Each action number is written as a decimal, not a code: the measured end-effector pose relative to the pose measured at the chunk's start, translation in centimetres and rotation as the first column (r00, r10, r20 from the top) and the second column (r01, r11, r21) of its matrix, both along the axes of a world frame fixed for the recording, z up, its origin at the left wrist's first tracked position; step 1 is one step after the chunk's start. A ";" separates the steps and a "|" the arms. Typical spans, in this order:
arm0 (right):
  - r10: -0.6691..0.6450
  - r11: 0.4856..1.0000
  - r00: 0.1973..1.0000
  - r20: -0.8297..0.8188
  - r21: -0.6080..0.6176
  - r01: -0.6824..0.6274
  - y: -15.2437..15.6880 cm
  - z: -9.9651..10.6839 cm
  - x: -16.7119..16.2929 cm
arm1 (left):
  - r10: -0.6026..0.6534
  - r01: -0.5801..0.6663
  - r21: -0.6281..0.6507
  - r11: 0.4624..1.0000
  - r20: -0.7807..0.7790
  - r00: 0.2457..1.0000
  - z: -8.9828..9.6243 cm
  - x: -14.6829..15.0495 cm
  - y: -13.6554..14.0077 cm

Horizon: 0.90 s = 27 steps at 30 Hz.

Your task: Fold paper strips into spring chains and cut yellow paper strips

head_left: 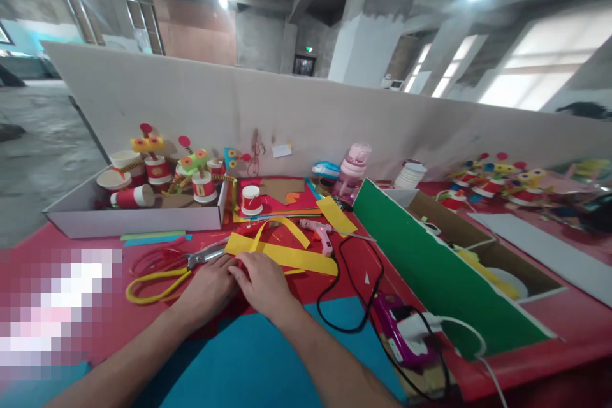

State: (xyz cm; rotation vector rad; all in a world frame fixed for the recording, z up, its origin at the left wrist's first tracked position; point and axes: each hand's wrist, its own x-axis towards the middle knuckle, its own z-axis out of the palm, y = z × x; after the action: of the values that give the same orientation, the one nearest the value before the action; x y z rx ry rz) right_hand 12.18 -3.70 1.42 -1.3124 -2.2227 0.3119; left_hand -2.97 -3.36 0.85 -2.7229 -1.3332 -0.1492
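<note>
My left hand [213, 285] and my right hand [266, 284] meet at the near edge of the yellow paper strips, fingers curled and closed together. A narrow yellow paper strip [292, 229] arches up and away from my fingertips; their exact grip on it is partly hidden. Under it lies a wide yellow paper strip [296, 257]. Just left of my left hand rest scissors with yellow handles [157, 287], their blades pointing toward the strips. A pink hot glue gun [322, 236] lies beyond the strips, its black cord looping to the right. Blue paper [248, 363] spreads beneath my forearms.
A white box [143, 222] of paper-cup figures stands at back left, near a red-and-white paper cup [251, 201]. Right of me are a green-sided divided box [421, 274] and a purple power strip [399, 331] with cords. A pink bottle [354, 169] stands by the white partition [296, 108].
</note>
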 end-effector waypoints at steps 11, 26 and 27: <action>-0.029 0.999 0.999 -0.046 -0.017 0.028 0.9 -0.2 2.1 | -0.079 0.079 -0.039 0.996 0.018 0.997 0.7 -0.5 -0.1; 0.224 0.973 0.974 -0.041 -0.050 -0.225 0.5 -2.0 2.6 | -0.056 0.057 -0.050 0.997 0.032 0.998 -0.6 -0.2 -0.3; 0.218 0.974 0.975 -0.043 -0.049 -0.220 0.4 -2.1 2.7 | -0.045 0.049 -0.059 0.997 0.062 0.997 -0.4 -0.5 -0.5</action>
State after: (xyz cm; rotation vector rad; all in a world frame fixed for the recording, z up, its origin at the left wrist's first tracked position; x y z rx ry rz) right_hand 14.92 -3.26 -0.63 -1.0785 -2.3457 0.4760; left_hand -3.48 -3.87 0.47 -2.8237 -1.3101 -0.2003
